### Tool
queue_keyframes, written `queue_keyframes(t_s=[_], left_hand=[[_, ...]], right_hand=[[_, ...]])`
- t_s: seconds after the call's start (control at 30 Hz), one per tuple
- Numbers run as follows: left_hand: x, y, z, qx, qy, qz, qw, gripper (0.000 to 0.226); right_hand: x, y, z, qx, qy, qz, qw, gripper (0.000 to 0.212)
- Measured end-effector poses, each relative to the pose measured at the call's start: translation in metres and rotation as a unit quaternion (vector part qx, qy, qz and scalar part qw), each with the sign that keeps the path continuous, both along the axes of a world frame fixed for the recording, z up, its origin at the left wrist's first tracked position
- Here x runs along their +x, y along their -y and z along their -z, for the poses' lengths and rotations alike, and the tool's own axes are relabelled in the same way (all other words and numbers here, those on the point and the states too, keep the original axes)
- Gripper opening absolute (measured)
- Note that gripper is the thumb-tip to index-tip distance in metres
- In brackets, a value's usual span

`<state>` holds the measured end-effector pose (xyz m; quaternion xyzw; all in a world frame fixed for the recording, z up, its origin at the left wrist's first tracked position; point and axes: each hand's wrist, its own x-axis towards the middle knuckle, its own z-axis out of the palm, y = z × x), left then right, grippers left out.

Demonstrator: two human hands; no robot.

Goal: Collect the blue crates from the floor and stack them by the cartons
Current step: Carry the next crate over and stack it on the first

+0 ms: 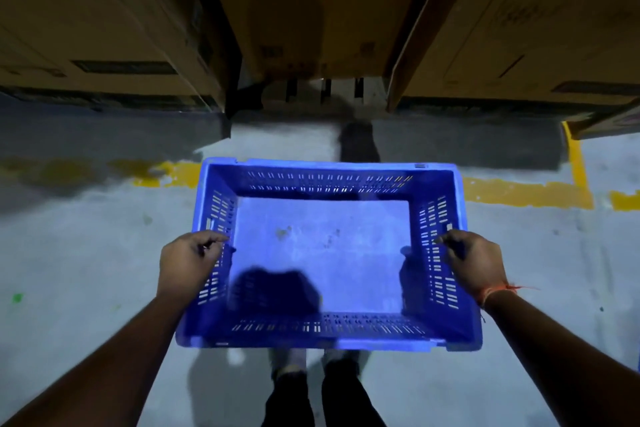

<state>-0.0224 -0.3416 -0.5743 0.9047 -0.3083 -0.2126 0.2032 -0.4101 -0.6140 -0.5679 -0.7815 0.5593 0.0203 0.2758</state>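
1. I am carrying 1 blue crate [325, 253] in front of me, above the grey floor [86, 253]. My feet show just under its near edge, so I judge it is held up, not set down.
2. My left hand [188, 265] grips the crate's left wall, fingers curled over the rim. My right hand [472, 262] grips the right wall the same way, with an orange thread [498, 291] around that wrist.
3. The crate is beyond my feet and short of the cartons [311, 10], roughly in line with the middle carton. The yellow floor line [526, 192] passes under the crate's far edge as seen from here; how far below it lies, I cannot tell.
4. To do this step well, I would keep both grips level so the crate does not tip. I would walk it toward the cartons and lower it flat at their foot, square to them, so later crates can sit on it.
5. I would keep my fingers off the underside as it lands.
6. The crate holds nothing; its pale base shows only a few small marks and shadows. Its slotted walls are bare.
7. The cartons are closed, so their contents are hidden. No other blue crate is in view by the cartons.
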Motion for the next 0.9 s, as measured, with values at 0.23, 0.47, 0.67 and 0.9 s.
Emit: queue_keyframes(t_s=[0.23,0.47,0.67,0.9], left_hand=[[0.024,0.020,0.078,0.002,-0.009,-0.008,1.000,0.020],[0.043,0.039,0.139,0.012,0.013,0.003,1.000,0.012],[0.049,0.039,0.161,0.012,0.044,0.016,0.999,0.012],[0.067,0.037,0.161,0.037,0.055,0.022,0.998,0.012]], right_hand=[[0.027,0.028,0.077,-0.012,-0.022,-0.042,0.999,0.028],[0.046,0.047,0.136,-0.050,-0.032,-0.024,0.998,0.028],[0.051,0.041,0.147,-0.074,-0.037,0.002,0.997,0.028],[0.059,0.030,0.147,-0.058,-0.034,-0.009,0.998,0.030]])
